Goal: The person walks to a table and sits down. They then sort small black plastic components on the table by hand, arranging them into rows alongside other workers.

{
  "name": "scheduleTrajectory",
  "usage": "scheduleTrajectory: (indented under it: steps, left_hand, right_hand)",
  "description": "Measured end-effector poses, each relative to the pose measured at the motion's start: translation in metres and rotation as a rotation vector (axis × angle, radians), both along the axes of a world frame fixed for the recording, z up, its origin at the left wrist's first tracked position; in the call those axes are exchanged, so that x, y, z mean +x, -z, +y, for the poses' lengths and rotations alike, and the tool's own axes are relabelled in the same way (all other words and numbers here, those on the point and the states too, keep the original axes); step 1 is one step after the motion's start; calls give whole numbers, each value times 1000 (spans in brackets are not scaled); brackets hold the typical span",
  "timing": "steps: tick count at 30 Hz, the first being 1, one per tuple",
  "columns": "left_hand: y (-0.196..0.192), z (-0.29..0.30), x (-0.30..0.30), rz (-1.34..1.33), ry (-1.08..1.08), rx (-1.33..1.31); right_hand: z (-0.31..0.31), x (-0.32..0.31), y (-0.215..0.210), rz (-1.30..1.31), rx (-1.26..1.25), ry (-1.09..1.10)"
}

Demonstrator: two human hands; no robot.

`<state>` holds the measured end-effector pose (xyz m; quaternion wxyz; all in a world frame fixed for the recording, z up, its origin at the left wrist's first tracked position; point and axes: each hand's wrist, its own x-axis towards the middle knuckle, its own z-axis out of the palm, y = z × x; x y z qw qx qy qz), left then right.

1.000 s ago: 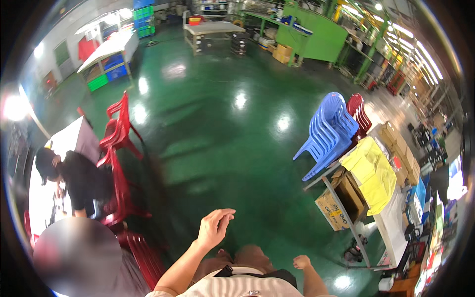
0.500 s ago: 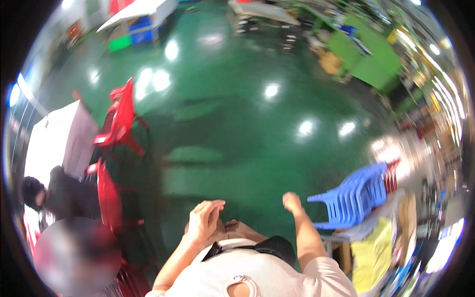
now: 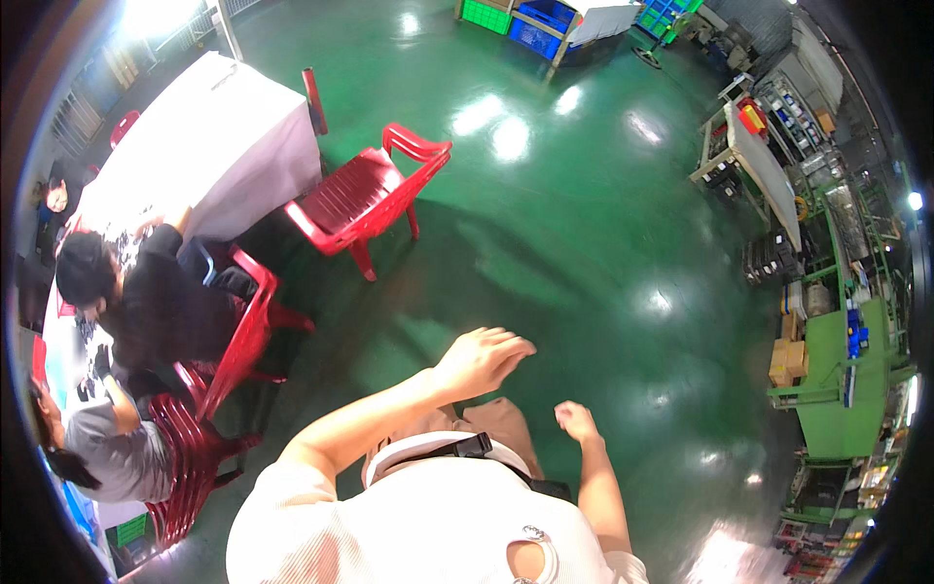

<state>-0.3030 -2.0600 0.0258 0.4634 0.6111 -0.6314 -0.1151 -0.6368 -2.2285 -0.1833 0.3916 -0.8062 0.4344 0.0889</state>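
Note:
My left hand [image 3: 484, 363] is held out in front of my waist, its fingers stretched and slightly bent, with nothing in it. Lower and to its right, my right hand [image 3: 576, 420] hangs over the floor, its fingers curled in and no object showing in them. Neither hand touches anything. Closest to my left hand among the furniture is an unoccupied red plastic armchair [image 3: 355, 200], well out of reach ahead on the left. A black strap with a buckle [image 3: 474, 446] runs round my waist over a light ribbed shirt [image 3: 428, 516].
At left, a person in black [image 3: 165, 302] and a person in grey [image 3: 117, 443] sit on red chairs at a white-covered table [image 3: 209, 127]. Green workbenches [image 3: 846, 389] and cardboard boxes [image 3: 788, 360] line the right. Blue and green crates [image 3: 535, 29] stand far ahead.
My view has swung left: the seated people and white table show more fully, and the blue stacked chairs have left the view. My left hand reaches further across my front.

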Motion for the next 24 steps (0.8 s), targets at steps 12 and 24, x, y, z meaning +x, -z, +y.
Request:
scheduleTrajectory:
  steps: [12,24]
  left_hand:
    - [71,-276,177,173,-236,261]
    - [104,-453,444,285,-692,477]
  right_hand:
    - [-374,51,44,404,428,455]
    - [-606,838,-90,-426,-44,-508]
